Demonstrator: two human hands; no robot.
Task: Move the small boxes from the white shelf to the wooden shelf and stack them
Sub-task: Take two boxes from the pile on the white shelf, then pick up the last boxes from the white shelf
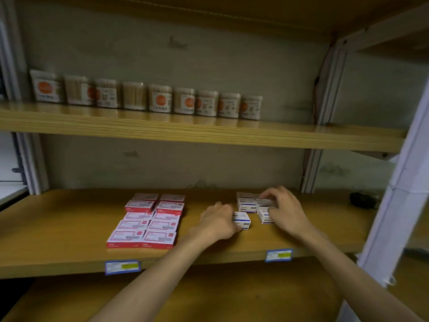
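left hand (218, 220) grips box (242, 220) | right hand (286, 209) pinches another at 1 o'clock | red stacks (148, 220) done, blue ones underway

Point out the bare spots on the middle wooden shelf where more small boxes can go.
Bare wood lies left of the red boxes, and right of the right hand up to the dark object. The front edge near the blue labels is free. It is crowded between the red boxes and white boxes, where the left hand works.

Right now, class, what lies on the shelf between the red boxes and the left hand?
In the head view, only bare wooden shelf separates the red boxes from the left hand.
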